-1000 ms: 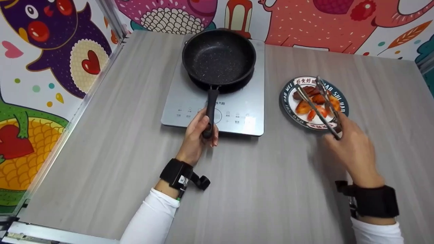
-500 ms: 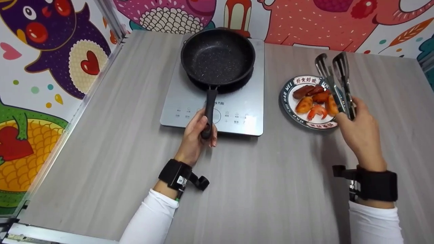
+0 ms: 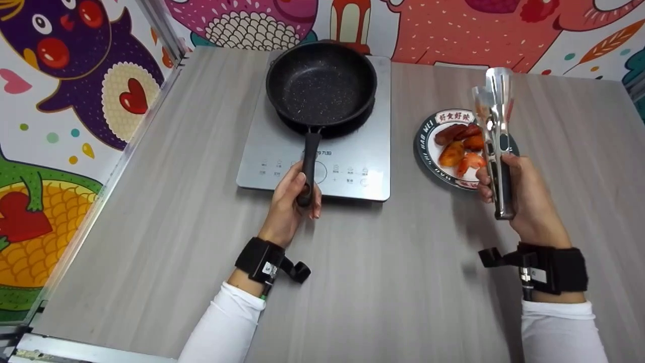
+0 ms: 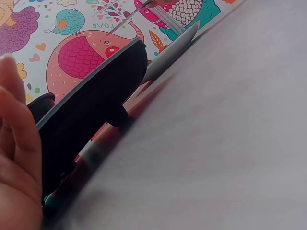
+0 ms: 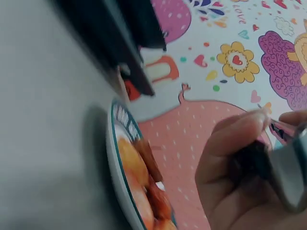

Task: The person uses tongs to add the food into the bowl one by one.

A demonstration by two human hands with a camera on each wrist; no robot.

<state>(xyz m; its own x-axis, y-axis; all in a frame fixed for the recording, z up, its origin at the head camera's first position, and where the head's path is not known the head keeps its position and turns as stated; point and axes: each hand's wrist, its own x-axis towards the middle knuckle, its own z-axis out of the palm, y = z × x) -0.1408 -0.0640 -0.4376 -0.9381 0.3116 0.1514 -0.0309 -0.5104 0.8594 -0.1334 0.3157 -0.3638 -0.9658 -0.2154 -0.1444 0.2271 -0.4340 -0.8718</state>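
The left hand [image 3: 289, 204] has its fingers clamped round the handle [image 3: 311, 151] of a black speckled pan [image 3: 322, 83], the handle pointing to the near side. The pan sits above the far part of a silver cooktop [image 3: 254, 166] (I cannot tell whether its base touches). To the right, the right hand [image 3: 531, 196] grips metal tongs [image 3: 501, 133], fingers and thumb curled about their dark grip, the tongs' two heads side by side on the far end. They are raised in front of the right part of a plate [image 3: 425, 151], hiding some of it. On the plate, a reddish-brown piece [image 3: 446, 136] lies at the far left, a golden-brown piece [image 3: 451, 154] nearer and an orange-red piece [image 3: 469, 164] nearest. The plate and cooktop stand apart on the grey table [image 3: 378, 282], before a wall [image 3: 453, 35] painted with cartoon animals.
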